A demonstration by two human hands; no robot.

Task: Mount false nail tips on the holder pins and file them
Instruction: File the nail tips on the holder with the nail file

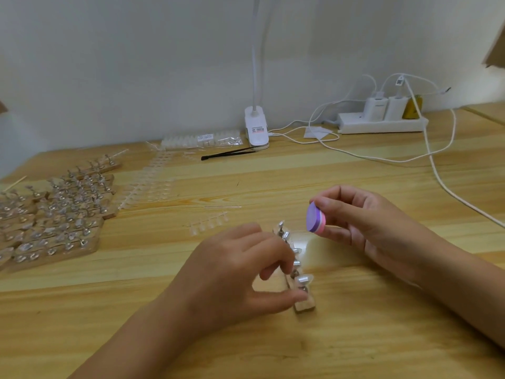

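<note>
**At desk centre: small holder, pinched file, room to slip**

From the head view, the left hand curls over the holder. Its thumb is at the near end and its fingertips are along the left side, which makes a light pinch and not a full clamp. The holder lies on the desk, end-on to the person. Its row of pins runs away toward the right hand. That hand pinches the file, a purple and pink block, between thumb and fingers. It holds the file just above the holder's far end, clear of every pin. The nearest pin seems to carry a clear tip; blur hides whether the others do.

The risks, as I judge them:

- **Holder shifting:** It is narrow and its pins stand tall, so a sideways stroke could rock it or skid it out of so light a pinch.
- **Tip coming off:** A tip that only sits on its pin could pop off under pressure. Being clear, it would be hard to spot on pale wood, especially near the loose strip just beyond.
- **Scraped fingers:** The left fingertips lie right beside the middle pins, so a long stroke could rasp them.
- **Uneven filing:** The pins crowd together, so the broad block may catch a neighbouring pin and file unevenly.
</note>
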